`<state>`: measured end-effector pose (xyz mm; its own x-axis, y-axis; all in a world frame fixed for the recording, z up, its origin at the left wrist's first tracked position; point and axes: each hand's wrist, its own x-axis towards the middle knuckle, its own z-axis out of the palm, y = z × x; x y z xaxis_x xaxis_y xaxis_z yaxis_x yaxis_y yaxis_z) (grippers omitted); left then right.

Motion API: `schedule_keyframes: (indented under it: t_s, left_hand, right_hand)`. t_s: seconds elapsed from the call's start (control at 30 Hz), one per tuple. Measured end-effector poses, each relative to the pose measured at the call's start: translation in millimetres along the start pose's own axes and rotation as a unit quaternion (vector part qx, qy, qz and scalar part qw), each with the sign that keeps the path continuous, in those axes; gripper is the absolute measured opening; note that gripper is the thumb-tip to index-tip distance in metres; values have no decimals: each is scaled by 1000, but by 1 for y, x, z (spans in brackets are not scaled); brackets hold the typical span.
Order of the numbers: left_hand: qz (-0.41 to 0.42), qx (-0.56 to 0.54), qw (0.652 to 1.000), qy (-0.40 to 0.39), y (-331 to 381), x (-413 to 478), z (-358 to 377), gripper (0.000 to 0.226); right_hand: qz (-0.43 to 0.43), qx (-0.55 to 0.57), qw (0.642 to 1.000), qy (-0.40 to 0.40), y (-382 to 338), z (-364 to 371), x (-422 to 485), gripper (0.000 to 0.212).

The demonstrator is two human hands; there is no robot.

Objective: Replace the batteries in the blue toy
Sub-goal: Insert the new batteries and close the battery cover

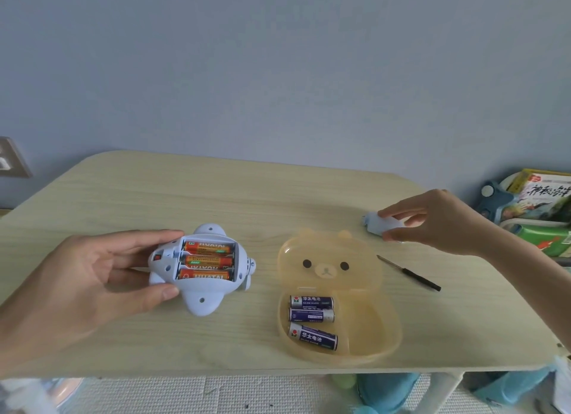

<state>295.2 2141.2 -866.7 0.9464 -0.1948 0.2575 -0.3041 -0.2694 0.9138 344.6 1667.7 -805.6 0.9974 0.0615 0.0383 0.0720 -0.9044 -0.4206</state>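
A pale wooden table (216, 191) seen from above, with two bare hands at work. A small pale blue plastic toy animal with stubby flippers (204, 291) lies belly-up on the left side of the table. Its battery bay is uncovered, showing three orange batteries (207, 260) seated side by side. The left hand (92, 277) grips the toy's end, fingers on the far side and thumb on the near side.

Far to the right, the right hand (438, 225) pinches a small pale blue battery cover (375, 223) between forefinger and thumb, at or just above the tabletop. A thin black-handled screwdriver (411, 274) lies near it.

Between the toy and the screwdriver sits an open, translucent orange bear-faced plastic case (367, 333). Its base holds three purple-labelled batteries (312, 316).

The toy looks light, hard and smooth, so it could slide when a battery is pried out. Bracing the shell by its sides, as the left hand does, seems the surest hold. The flippers look thin and are better avoided. The batteries likely lift best from one end.
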Motion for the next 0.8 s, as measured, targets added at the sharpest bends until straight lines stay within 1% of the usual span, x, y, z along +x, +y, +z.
schedule_keyframes:
  t_s: [0.07, 0.17, 0.27, 0.33, 0.43, 0.47, 0.57, 0.67, 0.73, 0.8]
  left_hand:
    - [7, -6, 1000, 0, 2, -1, 1, 71]
    - [7, -11, 1000, -1, 6, -2, 3, 69]
    - [7, -11, 1000, -10, 9, -1, 3, 68]
    - [4, -15, 1000, -15, 13, -1, 4, 67]
    - [-1, 0, 1000, -27, 15, -3, 4, 72]
    - [1, 3, 1000, -27, 16, -3, 3, 69]
    - [-2, 6, 1000, -22, 19, -3, 3, 61]
    - [2, 10, 999, -34, 23, -5, 4, 45]
    - [3, 8, 999, -34, 25, -5, 3, 44]
    - [0, 4, 999, -38, 24, -5, 2, 50]
  right_hand:
    - [-23, 10, 999, 19, -11, 0, -2, 36]
    - [-56, 56, 995, 53, -44, -1, -8, 45]
    - [-104, 94, 988, 70, -90, 3, -15, 52]
    - [-152, 132, 977, 62, -121, 11, -22, 48]
    - [-214, 187, 958, 30, -163, 27, -33, 43]
    - [-231, 198, 952, 17, -176, 34, -37, 41]
    - [-268, 196, 943, -2, -202, 58, -40, 41]
    - [-275, 175, 945, -10, -213, 76, -41, 44]
    - [-273, 158, 949, -3, -213, 83, -42, 43]
    - [-273, 146, 951, 0, -212, 86, -42, 43]
